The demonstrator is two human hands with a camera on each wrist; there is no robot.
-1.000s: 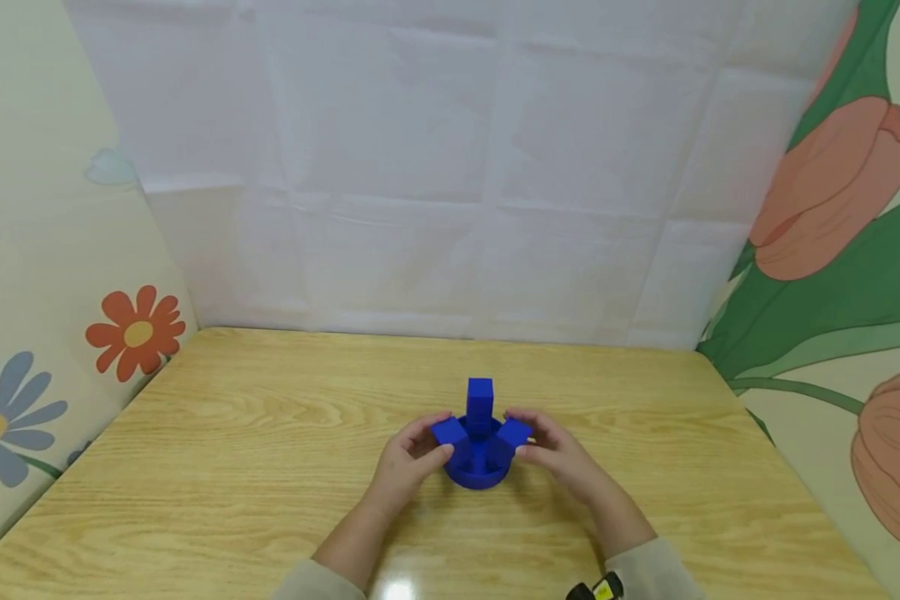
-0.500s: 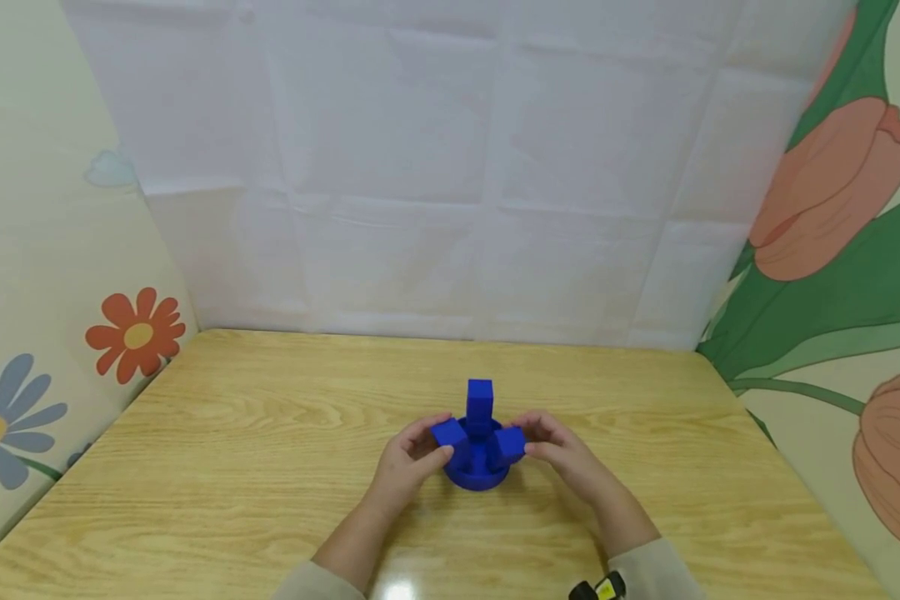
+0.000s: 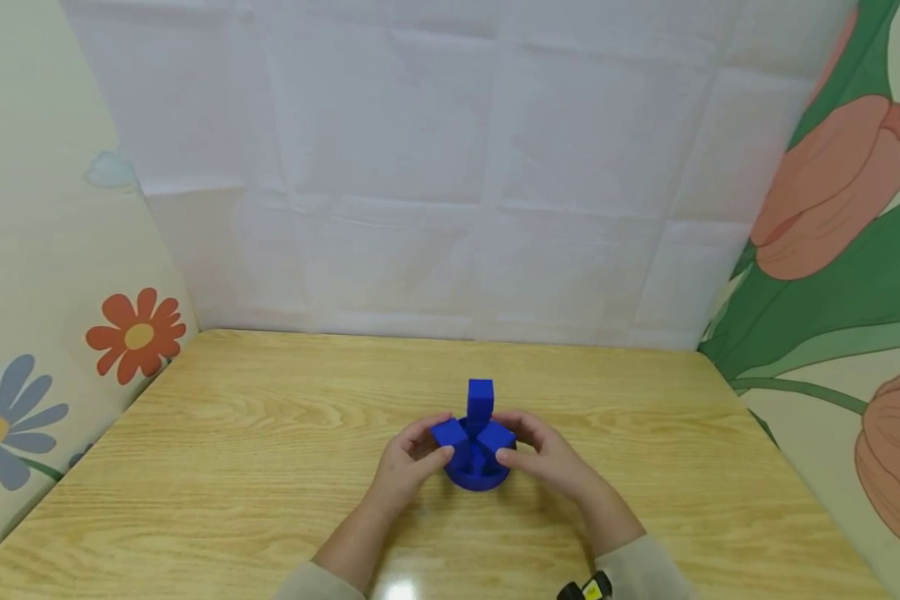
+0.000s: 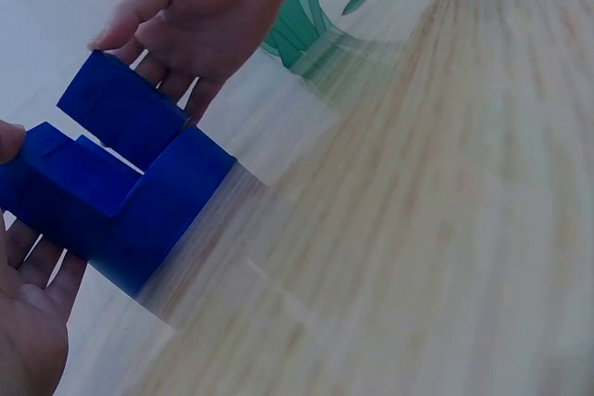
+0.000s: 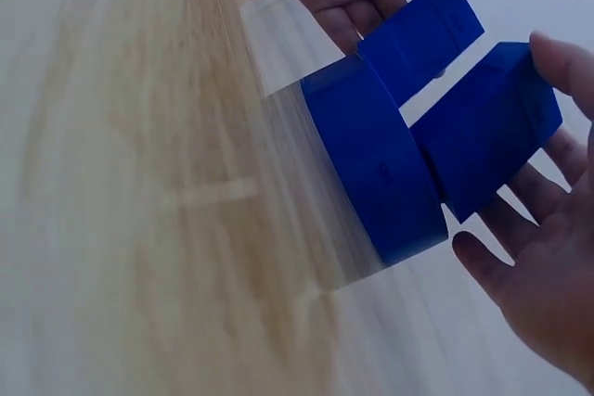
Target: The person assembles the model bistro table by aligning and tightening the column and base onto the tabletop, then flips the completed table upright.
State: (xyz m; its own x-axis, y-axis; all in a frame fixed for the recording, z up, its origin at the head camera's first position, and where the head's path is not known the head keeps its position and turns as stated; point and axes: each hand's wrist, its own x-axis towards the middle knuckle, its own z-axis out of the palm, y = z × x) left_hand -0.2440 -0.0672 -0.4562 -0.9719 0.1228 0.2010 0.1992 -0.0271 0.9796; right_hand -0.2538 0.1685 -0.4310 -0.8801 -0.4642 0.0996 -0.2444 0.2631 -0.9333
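Note:
A round blue base (image 3: 477, 482) like a shallow cup stands on the table, with blue rectangular blocks upright around its inside. My left hand (image 3: 403, 467) pinches the left block (image 3: 450, 432) between thumb and fingers. On the other side, my right hand (image 3: 555, 458) grips the right block (image 3: 497, 437), thumb in front and fingers behind. The tall back block (image 3: 481, 402) is untouched by either hand. From the right wrist view, the right block (image 5: 492, 132) tilts at the rim of the base (image 5: 376, 164); how deep it sits is hidden.
The wood-grain table (image 3: 285, 417) extends around the base. A white sheet (image 3: 435, 167) hangs behind it, and flower-printed panels (image 3: 832, 350) stand at both sides. A dark band with a yellow patch (image 3: 591, 590) is at the right sleeve.
My right hand first turns the right block slightly, then shifts left with it, bringing it closer to the base's middle. The left hand and the back block keep their places.

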